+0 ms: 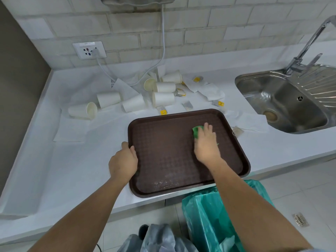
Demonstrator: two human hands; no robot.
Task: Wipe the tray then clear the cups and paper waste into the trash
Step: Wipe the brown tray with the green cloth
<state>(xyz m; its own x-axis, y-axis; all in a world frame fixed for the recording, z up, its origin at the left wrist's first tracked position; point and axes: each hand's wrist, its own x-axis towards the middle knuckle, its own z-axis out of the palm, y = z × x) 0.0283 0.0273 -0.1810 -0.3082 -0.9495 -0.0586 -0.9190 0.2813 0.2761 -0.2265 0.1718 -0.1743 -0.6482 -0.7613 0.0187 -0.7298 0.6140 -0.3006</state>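
Tray in left hand, under right hand

Steel sink, faucet, wall socket

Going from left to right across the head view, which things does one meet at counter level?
Leftmost paper cup → left hand, gripping the rim of the tray → right hand on the green cloth → steel sink.

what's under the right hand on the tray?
A green cloth, pressed onto the dark brown plastic tray by the right hand. Only the cloth's far left edge shows; the rest of it, and the tray surface below, is covered.
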